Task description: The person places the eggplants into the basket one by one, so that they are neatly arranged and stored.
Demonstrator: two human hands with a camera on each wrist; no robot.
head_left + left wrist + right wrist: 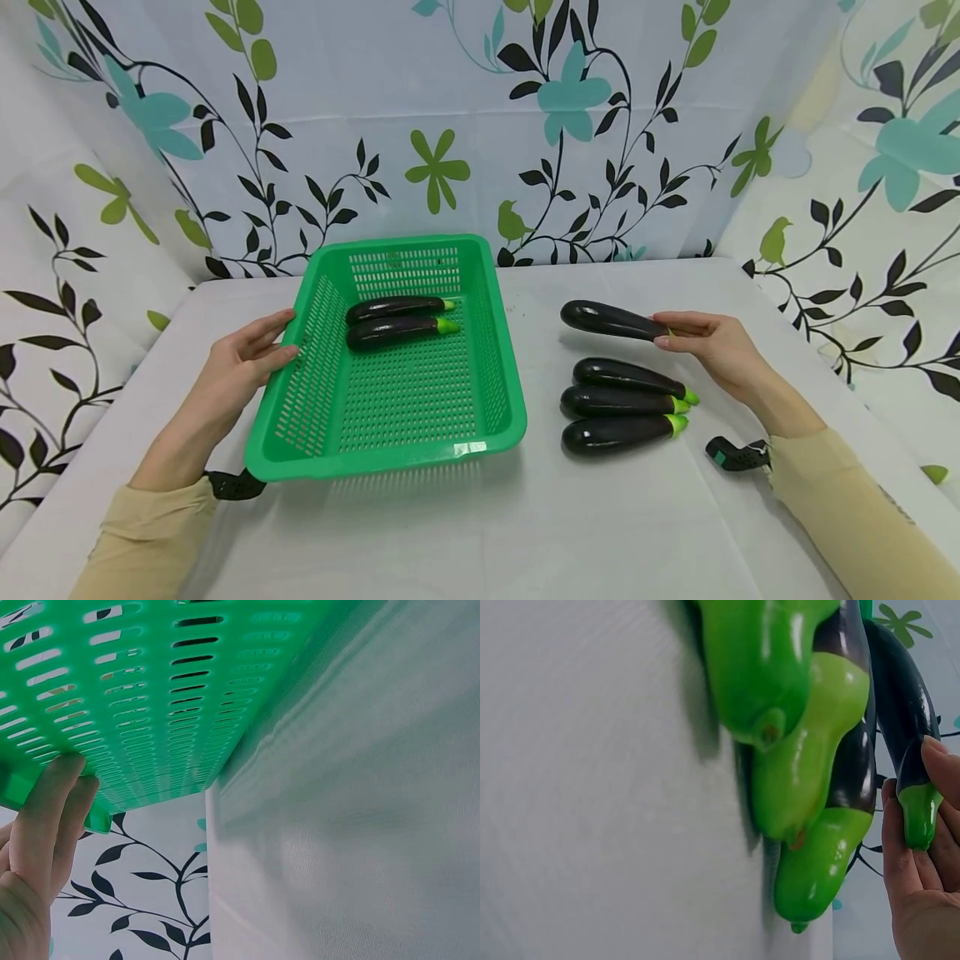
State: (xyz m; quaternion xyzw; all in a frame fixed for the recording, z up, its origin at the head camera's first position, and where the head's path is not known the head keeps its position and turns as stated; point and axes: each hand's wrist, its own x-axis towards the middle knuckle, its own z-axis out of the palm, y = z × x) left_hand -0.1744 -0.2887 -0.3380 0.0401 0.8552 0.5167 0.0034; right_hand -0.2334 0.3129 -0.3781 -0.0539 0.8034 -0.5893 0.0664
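A green perforated basket point(412, 400) has its left rim held by the left hand point(236, 367); in the left wrist view the fingers of that hand point(52, 832) lie against the basket's side point(150, 690). Two eggplants point(401, 331) lie side by side inside, near the back left. The right hand point(723, 350) pinches another eggplant point(611, 320) by its stem end, and in the right wrist view its thumb and fingers hold that eggplant point(907, 712). Just in front of it, three eggplants point(622, 402) lie in a row, green stems to the right.
A white cloth point(525, 533) covers the table. Behind and at the sides hangs a curtain point(465, 83) printed with leaves and flowers. Dark straps with devices point(738, 454) are on both wrists. The basket's front edge casts a shadow on the cloth.
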